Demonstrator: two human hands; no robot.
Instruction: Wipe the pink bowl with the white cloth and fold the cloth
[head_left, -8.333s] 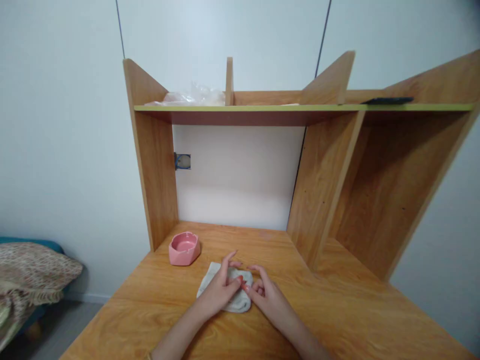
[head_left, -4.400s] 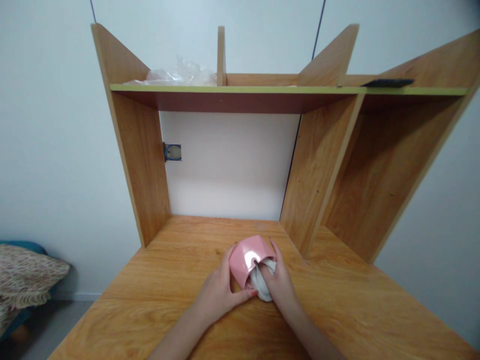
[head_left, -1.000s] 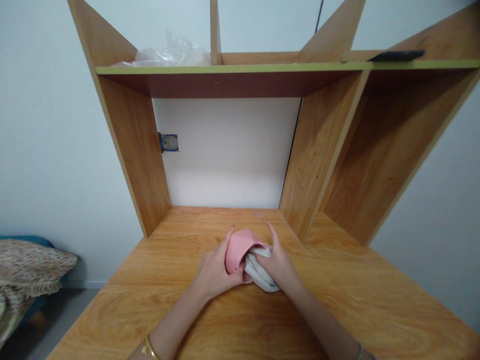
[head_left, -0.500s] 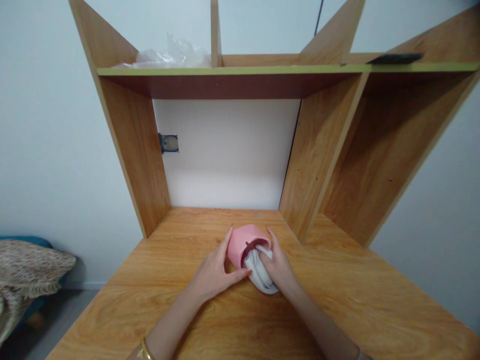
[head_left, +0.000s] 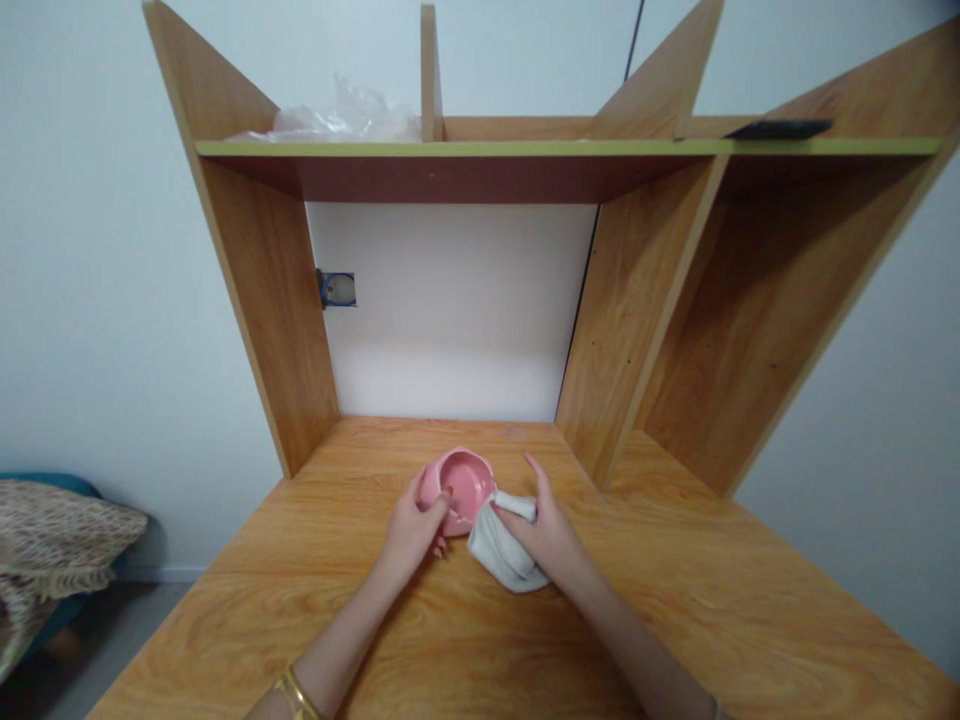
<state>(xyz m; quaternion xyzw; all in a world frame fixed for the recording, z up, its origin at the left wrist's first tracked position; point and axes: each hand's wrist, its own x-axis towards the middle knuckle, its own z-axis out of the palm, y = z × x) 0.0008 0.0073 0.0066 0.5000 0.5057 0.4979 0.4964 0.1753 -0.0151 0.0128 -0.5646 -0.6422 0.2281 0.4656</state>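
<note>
A pink bowl [head_left: 469,482] is tilted so that its hollow inside faces me, above the wooden desk. My left hand [head_left: 414,525] grips it at its left side, thumb over the rim and fingers around the outside. A light grey-white cloth [head_left: 506,552] hangs bunched from my right hand [head_left: 546,530], pinched under the thumb, with the index finger stretched out. The cloth's upper left edge meets the bowl's right rim. Part of the bowl's lower side is hidden behind the cloth and my left hand.
The wooden desk [head_left: 315,580] carries a shelf unit [head_left: 510,150] at its back. Clear plastic wrap [head_left: 337,115] and a dark flat object [head_left: 780,129] lie on the upper shelf. A wall socket box [head_left: 339,289] shows at the back left. A fringed blanket [head_left: 67,530] covers a seat at far left.
The bowl has turned to show its inside and shifted left with my left hand. The cloth has come out of the bowl to its right rim, still in my right hand.
</note>
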